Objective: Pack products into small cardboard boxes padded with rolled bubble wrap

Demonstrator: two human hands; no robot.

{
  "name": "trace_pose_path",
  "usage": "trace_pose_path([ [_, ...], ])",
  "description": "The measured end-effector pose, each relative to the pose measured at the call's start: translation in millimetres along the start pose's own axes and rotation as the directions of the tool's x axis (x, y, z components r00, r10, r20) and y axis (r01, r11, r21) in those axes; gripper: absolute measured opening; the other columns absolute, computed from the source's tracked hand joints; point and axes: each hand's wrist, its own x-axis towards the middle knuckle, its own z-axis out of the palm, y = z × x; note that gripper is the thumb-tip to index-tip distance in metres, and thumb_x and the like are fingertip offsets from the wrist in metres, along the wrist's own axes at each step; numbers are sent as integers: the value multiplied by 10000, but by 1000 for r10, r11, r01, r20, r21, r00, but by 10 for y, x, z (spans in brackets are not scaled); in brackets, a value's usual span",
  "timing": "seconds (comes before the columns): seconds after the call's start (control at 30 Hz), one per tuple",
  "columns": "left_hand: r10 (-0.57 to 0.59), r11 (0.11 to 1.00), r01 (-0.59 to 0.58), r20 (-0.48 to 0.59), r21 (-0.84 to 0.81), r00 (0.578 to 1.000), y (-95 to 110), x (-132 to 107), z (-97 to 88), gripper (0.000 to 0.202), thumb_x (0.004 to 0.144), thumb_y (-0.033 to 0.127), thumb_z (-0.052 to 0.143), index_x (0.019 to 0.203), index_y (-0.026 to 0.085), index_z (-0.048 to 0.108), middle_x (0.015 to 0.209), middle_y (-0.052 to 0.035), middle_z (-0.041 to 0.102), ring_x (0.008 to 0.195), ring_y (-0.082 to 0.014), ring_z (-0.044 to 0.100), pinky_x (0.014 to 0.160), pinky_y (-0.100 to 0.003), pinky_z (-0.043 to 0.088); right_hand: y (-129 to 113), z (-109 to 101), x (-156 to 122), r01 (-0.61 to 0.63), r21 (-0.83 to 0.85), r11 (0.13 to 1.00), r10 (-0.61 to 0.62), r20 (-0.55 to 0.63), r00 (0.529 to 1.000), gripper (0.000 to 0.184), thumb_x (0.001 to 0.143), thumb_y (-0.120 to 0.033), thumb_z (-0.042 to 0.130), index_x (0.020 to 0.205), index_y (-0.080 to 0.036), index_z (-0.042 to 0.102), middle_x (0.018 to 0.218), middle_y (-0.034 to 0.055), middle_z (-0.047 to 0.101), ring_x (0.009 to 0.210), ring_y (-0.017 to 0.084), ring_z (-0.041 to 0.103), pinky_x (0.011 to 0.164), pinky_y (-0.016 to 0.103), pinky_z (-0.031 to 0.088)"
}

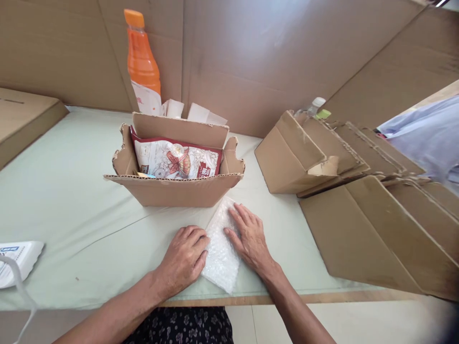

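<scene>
A folded sheet of bubble wrap (221, 251) lies flat near the front edge of the table, between my two hands. My left hand (184, 258) is at its left edge, with the fingers curled and closed on that edge. Along the right side my right hand (249, 234) rests on the wrap, fingers stretched out and thumb apart. Just beyond stands an open cardboard box (175, 192). A red and white printed packet (172, 160) sits upright inside it; what lies deeper in the box is hidden.
An orange drink bottle (143, 62) and folded white paper (199, 113) stand behind the box. Several open cardboard boxes (358, 234) crowd the right side. A flat carton (28, 114) lies at the far left, and a white package (21, 258) at the near left.
</scene>
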Motion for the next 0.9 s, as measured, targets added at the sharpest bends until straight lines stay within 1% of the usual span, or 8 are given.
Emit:
trace_pose_path([
  [0.13, 2, 1000, -2, 20, 9, 1000, 3, 3, -10, 212, 901, 68, 497, 1059, 161, 605, 1079, -98, 661, 1041, -264, 576, 876, -438, 515, 384, -24, 11, -296, -114, 948, 295, -27, 955, 472, 1024, -440, 414, 1357, -172, 614, 1499, 193, 520, 1409, 381, 446, 1071, 580, 400],
  [0.2, -2, 1000, 2, 24, 6, 1000, 2, 6, -14, 210, 902, 70, 499, 1052, 169, 606, 1079, -94, 663, 1042, -264, 578, 877, -437, 513, 450, -58, -15, -358, -91, 929, 353, -66, 933, 496, 1030, -443, 385, 1350, -140, 613, 1474, 216, 535, 1380, 386, 478, 1055, 587, 417],
  [0.27, -4, 1000, 3, 29, 5, 1000, 1, 7, -16, 205, 900, 74, 508, 1050, 172, 610, 1077, -92, 665, 1041, -266, 581, 878, -439, 512, 332, -82, -67, -290, -46, 956, 285, -88, 954, 495, 1039, -429, 375, 1374, -134, 588, 1491, 214, 518, 1376, 367, 484, 1063, 569, 420],
  [0.37, 3, 1000, -4, 26, 12, 1000, 0, 5, -11, 202, 894, 75, 518, 1043, 165, 620, 1084, -97, 668, 1047, -270, 580, 881, -444, 511, -27, -77, -113, -12, 18, 1000, 12, 2, 1000, 466, 1040, -408, 415, 1419, -174, 550, 1535, 175, 486, 1404, 327, 461, 1089, 523, 413],
  [0.47, 8, 1000, -9, 7, 22, 1000, -2, 3, -3, 191, 890, 67, 515, 1013, 158, 630, 1083, -102, 671, 1048, -268, 580, 876, -439, 510, -185, -48, -40, 163, 83, 983, -173, 131, 976, 434, 1044, -394, 427, 1411, -206, 564, 1530, 132, 509, 1427, 306, 444, 1107, 497, 406],
  [0.63, 14, 1000, -14, -9, 15, 1000, -3, 12, -6, 157, 894, 73, 520, 963, 156, 634, 1067, -99, 679, 1024, -265, 589, 855, -430, 509, 141, -130, 44, 35, 82, 996, -31, -41, 999, 383, 1051, -325, 417, 1363, -180, 583, 1428, 156, 601, 1341, 299, 543, 1048, 498, 465],
  [0.7, 14, 1000, -14, -16, 2, 1000, -4, 15, -13, 162, 893, 70, 523, 970, 155, 638, 1062, -97, 681, 1021, -261, 591, 858, -427, 510, 198, -252, -31, 56, 78, 995, -50, -79, 996, 365, 1022, -271, 480, 1369, -197, 566, 1405, 150, 615, 1317, 298, 560, 1031, 499, 475],
  [0.9, 2, 1000, -2, -11, -3, 1000, 1, 2, -17, 180, 892, 65, 523, 984, 156, 648, 1071, -101, 680, 1027, -263, 587, 858, -429, 502, -170, -602, -435, 236, 82, 968, -247, 152, 957, 504, 890, -56, 493, 1351, -235, 592, 1483, 143, 542, 1340, 303, 528, 994, 489, 504],
])
